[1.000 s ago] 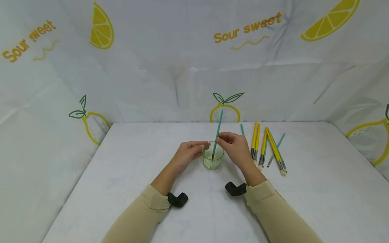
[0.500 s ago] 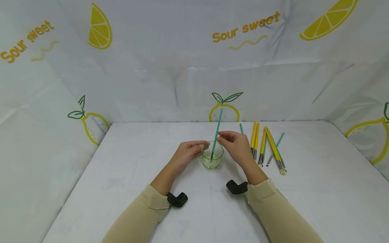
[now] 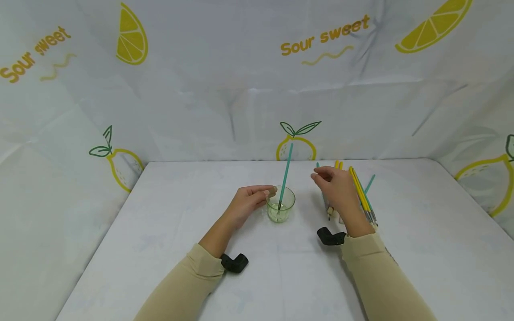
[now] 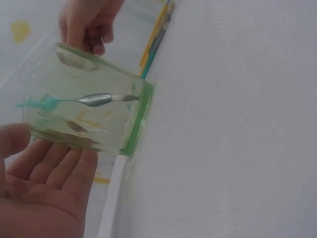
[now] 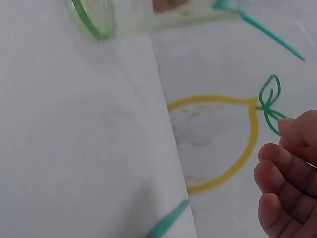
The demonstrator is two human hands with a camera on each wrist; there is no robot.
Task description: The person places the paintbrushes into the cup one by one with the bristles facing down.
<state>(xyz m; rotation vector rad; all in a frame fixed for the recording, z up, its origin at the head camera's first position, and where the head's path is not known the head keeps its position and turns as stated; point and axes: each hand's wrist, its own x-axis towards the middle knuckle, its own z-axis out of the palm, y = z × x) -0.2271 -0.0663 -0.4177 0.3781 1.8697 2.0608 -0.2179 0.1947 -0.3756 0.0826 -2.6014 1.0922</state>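
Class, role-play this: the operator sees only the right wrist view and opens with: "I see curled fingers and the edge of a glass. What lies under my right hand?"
Observer: In the head view your right hand hangs over a loose row of yellow and teal brushes lying on the table.
Operator: Is anyone holding the teal brush in the glass?
Observer: No. The teal brush leans in the glass with no hand on it.
Operator: And the left hand?
Observer: The left hand touches the glass's side. The left wrist view shows the bristles down at the glass bottom.
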